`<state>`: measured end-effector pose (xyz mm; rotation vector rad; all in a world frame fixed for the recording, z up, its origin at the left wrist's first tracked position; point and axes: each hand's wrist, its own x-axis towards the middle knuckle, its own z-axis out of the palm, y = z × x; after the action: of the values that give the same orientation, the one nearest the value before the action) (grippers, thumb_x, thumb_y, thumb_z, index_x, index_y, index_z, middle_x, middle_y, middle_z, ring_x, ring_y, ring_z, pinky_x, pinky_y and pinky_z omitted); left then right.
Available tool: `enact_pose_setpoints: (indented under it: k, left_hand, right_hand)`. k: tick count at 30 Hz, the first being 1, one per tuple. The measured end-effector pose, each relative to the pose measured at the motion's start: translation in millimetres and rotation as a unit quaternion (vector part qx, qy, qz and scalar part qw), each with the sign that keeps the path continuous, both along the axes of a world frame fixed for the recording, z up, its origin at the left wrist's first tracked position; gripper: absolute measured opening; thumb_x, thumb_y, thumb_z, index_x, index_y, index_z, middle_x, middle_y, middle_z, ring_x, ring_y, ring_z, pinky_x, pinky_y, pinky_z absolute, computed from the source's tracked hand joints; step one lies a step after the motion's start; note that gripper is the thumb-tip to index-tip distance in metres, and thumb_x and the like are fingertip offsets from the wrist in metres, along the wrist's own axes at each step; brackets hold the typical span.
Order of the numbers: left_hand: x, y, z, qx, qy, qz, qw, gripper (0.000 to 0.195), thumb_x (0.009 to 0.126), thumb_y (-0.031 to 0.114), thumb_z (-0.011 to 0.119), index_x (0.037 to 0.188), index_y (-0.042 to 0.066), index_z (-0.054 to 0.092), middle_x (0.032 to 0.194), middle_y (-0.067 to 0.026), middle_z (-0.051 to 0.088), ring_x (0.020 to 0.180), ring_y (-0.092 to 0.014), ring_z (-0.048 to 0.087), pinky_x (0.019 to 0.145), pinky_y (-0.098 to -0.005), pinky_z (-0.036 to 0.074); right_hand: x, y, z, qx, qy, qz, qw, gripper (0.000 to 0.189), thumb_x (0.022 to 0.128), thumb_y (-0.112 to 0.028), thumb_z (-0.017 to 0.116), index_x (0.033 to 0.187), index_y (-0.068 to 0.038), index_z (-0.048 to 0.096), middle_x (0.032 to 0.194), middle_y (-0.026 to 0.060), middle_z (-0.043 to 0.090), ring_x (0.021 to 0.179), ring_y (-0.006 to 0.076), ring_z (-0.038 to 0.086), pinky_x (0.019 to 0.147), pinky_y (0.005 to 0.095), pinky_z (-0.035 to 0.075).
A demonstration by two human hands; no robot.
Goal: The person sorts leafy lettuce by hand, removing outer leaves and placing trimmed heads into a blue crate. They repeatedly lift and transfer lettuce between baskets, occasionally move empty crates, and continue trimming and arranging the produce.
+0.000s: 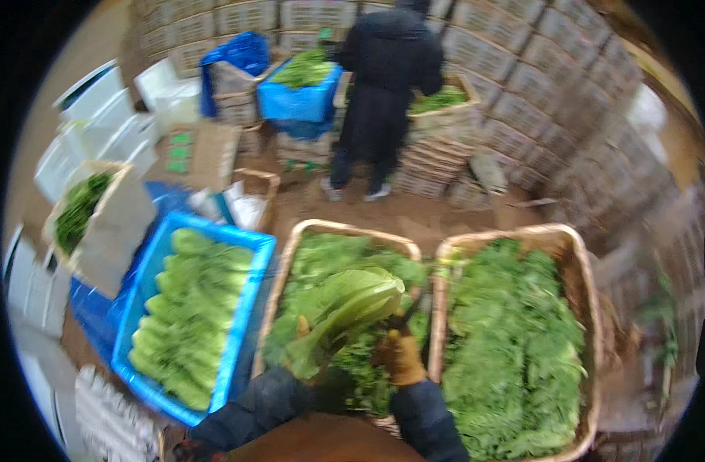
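A long leafy green vegetable head [347, 309], like a lettuce, lies across my left hand [303, 328], its pale cut base pointing up to the right. Leaves cover most of that gloved hand; a yellowish fingertip shows. My right hand [405, 358], in a yellow-orange work glove, grips a knife [413, 308] whose dark blade points up beside the base of the head. Both hands are over the middle basket [274, 300], which holds loose leafy greens [329, 248]. Blur hides whether the blade touches the head.
A blue-lined crate [120, 341] with rows of green heads is at left. Another basket [592, 323] full of leafy greens stands at right. A person in dark clothes [387, 75] stands beyond, between filled containers. Stacked crates [485, 49] line the back; white foam boxes [107, 112] are far left.
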<state>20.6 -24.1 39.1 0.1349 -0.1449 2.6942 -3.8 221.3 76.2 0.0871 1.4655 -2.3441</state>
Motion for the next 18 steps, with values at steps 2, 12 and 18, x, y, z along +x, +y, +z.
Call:
enact_pose_setpoints:
  k: [2, 12, 18]
  left_hand:
    - [3, 19, 16, -0.601, 0.181, 0.018, 0.778, 0.072, 0.103, 0.053, 0.050, 0.153, 0.003, 0.038, 0.149, -0.0175, 0.049, 0.136, -0.033, 0.047, 0.113, -0.0404, 0.042]
    - [0, -12, 157, -0.829, 0.262, 0.126, 0.478, 0.113, 0.075, 0.019, 0.088, 0.162, 0.009, 0.015, 0.161, -0.0217, 0.030, 0.149, -0.035, 0.030, 0.120, -0.0426, 0.030]
    - [61, -29, 106, -0.670, 0.040, 0.223, 0.707, 0.144, 0.066, 0.017, 0.095, 0.162, 0.012, -0.012, 0.160, -0.0208, 0.032, 0.145, -0.030, 0.036, 0.118, -0.0396, 0.032]
  right_hand:
    - [-5, 12, -5, 0.187, 0.163, -0.044, 0.968, 0.071, 0.092, -0.049, 0.070, 0.144, -0.007, 0.047, 0.120, 0.0142, 0.063, 0.106, 0.0288, 0.060, 0.086, 0.0441, 0.053]
    - [-11, 30, 8, -0.149, -0.041, -0.023, 0.988, 0.058, 0.103, -0.048, 0.052, 0.144, -0.006, 0.047, 0.133, 0.0108, 0.060, 0.114, 0.0252, 0.062, 0.095, 0.0400, 0.055]
    - [5, -117, 31, 0.166, 0.054, 0.170, 0.970, 0.056, 0.102, -0.039, 0.060, 0.142, -0.001, 0.049, 0.130, 0.0150, 0.061, 0.115, 0.0252, 0.061, 0.096, 0.0389, 0.052]
